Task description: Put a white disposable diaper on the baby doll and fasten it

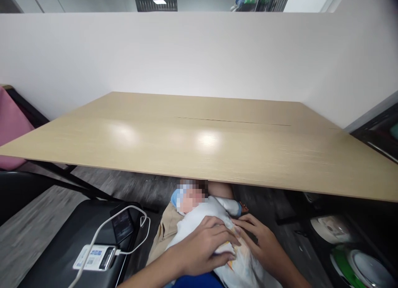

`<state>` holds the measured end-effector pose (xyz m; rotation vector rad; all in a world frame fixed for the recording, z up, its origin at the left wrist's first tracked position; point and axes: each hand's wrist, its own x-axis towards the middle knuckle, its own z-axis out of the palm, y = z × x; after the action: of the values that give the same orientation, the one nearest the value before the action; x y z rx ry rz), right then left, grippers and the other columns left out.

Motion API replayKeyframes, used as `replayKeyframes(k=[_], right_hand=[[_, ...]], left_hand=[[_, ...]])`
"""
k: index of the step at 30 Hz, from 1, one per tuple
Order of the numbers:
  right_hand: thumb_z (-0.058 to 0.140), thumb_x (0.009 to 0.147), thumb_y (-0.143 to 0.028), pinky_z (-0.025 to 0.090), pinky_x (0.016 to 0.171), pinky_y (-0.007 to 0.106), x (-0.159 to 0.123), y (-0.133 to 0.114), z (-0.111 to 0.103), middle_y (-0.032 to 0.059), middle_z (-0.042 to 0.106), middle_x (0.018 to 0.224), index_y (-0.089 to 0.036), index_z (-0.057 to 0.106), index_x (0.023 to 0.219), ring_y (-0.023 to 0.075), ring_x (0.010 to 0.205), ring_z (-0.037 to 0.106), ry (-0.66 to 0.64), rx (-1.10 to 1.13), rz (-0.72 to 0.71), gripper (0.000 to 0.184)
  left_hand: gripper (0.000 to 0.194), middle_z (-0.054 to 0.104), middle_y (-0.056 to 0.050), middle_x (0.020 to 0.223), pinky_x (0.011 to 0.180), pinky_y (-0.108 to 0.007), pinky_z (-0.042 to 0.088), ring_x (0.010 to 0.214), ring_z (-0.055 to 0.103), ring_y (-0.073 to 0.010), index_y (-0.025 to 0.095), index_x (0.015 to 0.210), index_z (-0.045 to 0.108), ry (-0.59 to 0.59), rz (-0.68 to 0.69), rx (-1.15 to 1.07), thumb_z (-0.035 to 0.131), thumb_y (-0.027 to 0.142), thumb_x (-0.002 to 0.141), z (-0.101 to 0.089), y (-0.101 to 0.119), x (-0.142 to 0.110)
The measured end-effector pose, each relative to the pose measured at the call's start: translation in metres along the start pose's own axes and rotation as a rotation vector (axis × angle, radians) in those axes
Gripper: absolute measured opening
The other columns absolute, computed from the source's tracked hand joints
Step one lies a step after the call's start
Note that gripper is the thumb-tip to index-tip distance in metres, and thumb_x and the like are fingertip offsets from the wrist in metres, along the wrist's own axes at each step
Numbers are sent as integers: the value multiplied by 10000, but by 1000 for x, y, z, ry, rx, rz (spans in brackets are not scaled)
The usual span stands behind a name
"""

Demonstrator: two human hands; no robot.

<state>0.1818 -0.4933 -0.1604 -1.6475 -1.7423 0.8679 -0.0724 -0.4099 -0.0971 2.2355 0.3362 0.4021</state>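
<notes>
On the lap lies a small figure in a white cloth garment (195, 223) with orange and yellow prints; its head is blurred out, and I cannot tell whether it is a person or a doll. One small sleeved arm (230, 206) sticks out on the right. My left hand (207, 242) rests over the cloth, fingers bent and the thumb apart from them. From the right, my right hand (256, 238) lays its outstretched fingers on the printed part of the cloth, with a gap between finger and thumb. Neither hand visibly grips anything.
A light wooden table (202, 143) stands right in front, against a white partition (186, 52). On the black chair (62, 238) at left lie a phone (122, 226) and a power bank (95, 257) with a white cable (96, 234). A green-and-white round container (362, 263) is at lower right.
</notes>
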Motion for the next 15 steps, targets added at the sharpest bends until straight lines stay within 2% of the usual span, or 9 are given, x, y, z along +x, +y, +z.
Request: replayKeyframes(k=[6, 11, 13, 15], right_hand=[[554, 1091, -442, 593, 987, 410, 7, 17, 2, 99, 799, 1183, -268, 768, 1326, 268, 1094, 755, 116, -6, 29, 362], [587, 1049, -448, 602, 926, 452, 28, 36, -6, 88, 816, 1042, -237, 761, 1268, 291, 966, 765, 251, -80, 111, 351], [540, 1071, -439, 592, 979, 487, 35, 27, -7, 111, 816, 1099, -221, 763, 1239, 308, 1030, 762, 264, -133, 87, 354], [498, 1101, -403, 555, 1092, 492, 36, 6, -6, 126, 785, 1273, -229, 741, 1300, 304, 1207, 723, 163, -153, -19, 359]], left_hand=[[262, 799, -52, 1236, 1100, -368, 438, 1172, 651, -232, 252, 1237, 748, 35, 0, -52, 688, 450, 1075, 7, -20, -1], [199, 825, -48, 1168, 1072, -363, 450, 1126, 669, -225, 245, 1156, 772, 28, -23, -131, 671, 402, 1085, -8, -13, 0], [188, 839, -44, 1122, 1036, -347, 469, 1075, 684, -215, 238, 1100, 776, -9, -37, -210, 697, 406, 1067, -21, -8, -7], [257, 846, -40, 1050, 969, -326, 498, 986, 698, -204, 228, 1038, 776, -67, -75, -289, 781, 482, 998, -34, -5, -20]])
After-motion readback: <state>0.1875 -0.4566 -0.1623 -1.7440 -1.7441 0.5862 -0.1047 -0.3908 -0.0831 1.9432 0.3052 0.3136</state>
